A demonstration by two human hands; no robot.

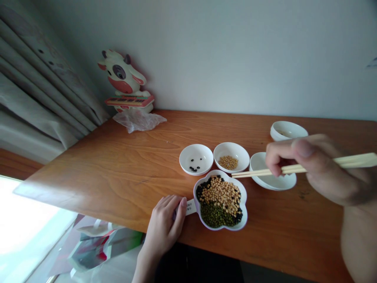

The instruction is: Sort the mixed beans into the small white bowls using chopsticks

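My left hand (pixel 166 226) grips the short handle of a white flower-shaped dish (pixel 244 214) at the table's near edge. The dish holds mixed yellow, green and black beans (pixel 220 200). My right hand (pixel 312 165) holds a pair of wooden chopsticks (pixel 256 172), tips pointing left, hovering above the dish's right rim. Behind the dish stand three small white bowls: one with a few black beans (pixel 196 158), one with yellow beans (pixel 231 157), and one partly behind the chopsticks (pixel 272 181). I cannot see anything pinched between the chopstick tips.
Another white bowl (pixel 288 130) sits farther back right on the wooden table (pixel 118 169). A cow-shaped toy (pixel 125 80) and a crumpled clear plastic bag (pixel 138 119) stand at the back left by the wall. Curtains hang on the left. Bags lie on the floor below the table's edge.
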